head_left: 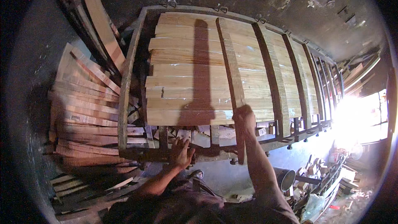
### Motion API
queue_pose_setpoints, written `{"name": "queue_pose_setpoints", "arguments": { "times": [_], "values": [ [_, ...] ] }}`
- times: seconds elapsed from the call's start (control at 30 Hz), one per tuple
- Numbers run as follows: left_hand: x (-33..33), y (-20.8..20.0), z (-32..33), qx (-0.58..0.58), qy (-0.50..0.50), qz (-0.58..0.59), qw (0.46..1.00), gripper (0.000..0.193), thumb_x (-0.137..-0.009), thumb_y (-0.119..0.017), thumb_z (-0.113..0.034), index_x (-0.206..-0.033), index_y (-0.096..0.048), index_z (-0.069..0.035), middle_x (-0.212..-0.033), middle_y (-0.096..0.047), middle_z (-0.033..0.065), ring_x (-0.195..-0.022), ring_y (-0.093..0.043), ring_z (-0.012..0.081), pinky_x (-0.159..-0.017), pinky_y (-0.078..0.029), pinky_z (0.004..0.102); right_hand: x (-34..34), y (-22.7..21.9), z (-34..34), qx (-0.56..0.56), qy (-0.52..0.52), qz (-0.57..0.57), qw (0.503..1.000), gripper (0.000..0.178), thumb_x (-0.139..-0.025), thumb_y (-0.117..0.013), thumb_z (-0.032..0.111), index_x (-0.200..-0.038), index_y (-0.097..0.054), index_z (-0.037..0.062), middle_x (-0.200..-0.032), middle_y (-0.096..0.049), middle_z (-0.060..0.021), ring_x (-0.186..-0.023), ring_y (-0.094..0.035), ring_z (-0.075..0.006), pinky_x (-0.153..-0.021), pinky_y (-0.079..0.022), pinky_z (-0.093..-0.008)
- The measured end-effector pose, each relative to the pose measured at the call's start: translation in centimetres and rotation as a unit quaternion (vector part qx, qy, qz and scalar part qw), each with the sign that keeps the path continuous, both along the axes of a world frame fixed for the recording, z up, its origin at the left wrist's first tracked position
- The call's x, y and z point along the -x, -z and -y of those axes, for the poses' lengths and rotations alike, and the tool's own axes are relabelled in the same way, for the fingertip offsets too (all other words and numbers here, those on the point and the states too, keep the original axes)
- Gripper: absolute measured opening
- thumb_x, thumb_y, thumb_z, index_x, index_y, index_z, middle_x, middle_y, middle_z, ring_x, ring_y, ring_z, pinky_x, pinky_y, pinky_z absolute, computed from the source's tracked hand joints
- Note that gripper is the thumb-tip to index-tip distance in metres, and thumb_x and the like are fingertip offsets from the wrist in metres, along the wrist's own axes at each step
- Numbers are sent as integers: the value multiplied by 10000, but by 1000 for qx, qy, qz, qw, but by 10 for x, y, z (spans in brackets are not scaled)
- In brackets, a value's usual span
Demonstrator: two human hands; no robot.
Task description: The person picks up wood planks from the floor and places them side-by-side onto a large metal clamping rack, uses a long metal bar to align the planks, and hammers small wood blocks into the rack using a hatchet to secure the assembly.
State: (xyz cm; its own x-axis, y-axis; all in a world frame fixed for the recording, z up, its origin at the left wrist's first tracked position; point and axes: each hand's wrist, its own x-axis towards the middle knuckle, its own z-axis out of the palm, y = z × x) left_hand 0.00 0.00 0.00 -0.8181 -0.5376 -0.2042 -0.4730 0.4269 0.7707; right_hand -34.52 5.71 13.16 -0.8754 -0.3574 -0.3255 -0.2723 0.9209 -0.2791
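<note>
A panel of pale wooden boards, laid edge to edge with whitish glue along several seams, lies in a long metal clamping frame. Several dark wooden bars run across it from back to front. My right hand is closed around the nearest bar, close to the panel's front edge; this bar's near end sticks out past the front rail. At that rail, further left, is my left hand, its fingers apart and nothing visible in them. Whether it touches the rail I cannot tell.
Stacked wooden strips fan out left of the frame. Long boards lean at the back left. A dark round container and scattered wood offcuts lie at the lower right. Bright light comes through an opening on the right.
</note>
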Motion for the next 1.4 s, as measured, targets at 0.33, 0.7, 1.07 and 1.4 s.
{"name": "queue_pose_setpoints", "arguments": {
  "times": [0.33, 0.7, 1.07, 1.4],
  "values": [
    [20, -8, 26, 147, 56, -123, 980, 488, -965, -613, -336, -1266, -584, 47, -1357, -524, 305, -1407, -346, 497, -1139, -251, 666, 161, 224, 51, 85, 19, -206, 975, 252, -792, -682, 249, -956, -749, 69, -1022, -703, -177, -942, -616, -381, -901, -485, -454],
    [27, -16, 36, 159, 18, -97, 982, 437, -941, -615, -302, -1206, -614, 47, -1288, -577, 277, -1331, -438, 487, -1107, -337, 614, 142, 180, 101, 100, -94, -241, 961, 509, -930, -607, 309, -1430, -515, 347, -1071, -575, -255, -1012, -585, -435, -865, -488, -509],
    [-48, -71, -24, 169, -91, -6, 981, 381, -926, -618, -99, -1270, -572, 58, -1322, -566, 265, -1296, -489, 468, -1126, -360, 521, 88, 123, 40, 279, -47, 68, 957, 780, -870, -723, 357, -1530, -405, 88, -762, -686, -174, -723, -676, -266, -669, -528, -385],
    [-184, -72, -137, 183, -248, 139, 941, 430, -918, -613, -175, -1297, -591, 25, -1365, -544, 280, -1288, -506, 445, -1110, -389, 524, 97, 125, -22, 121, -174, 40, 976, 1018, -783, -713, 420, -1597, -198, 92, -1209, -642, -281, -1033, -664, -445, -878, -539, -489]
  ]
}}
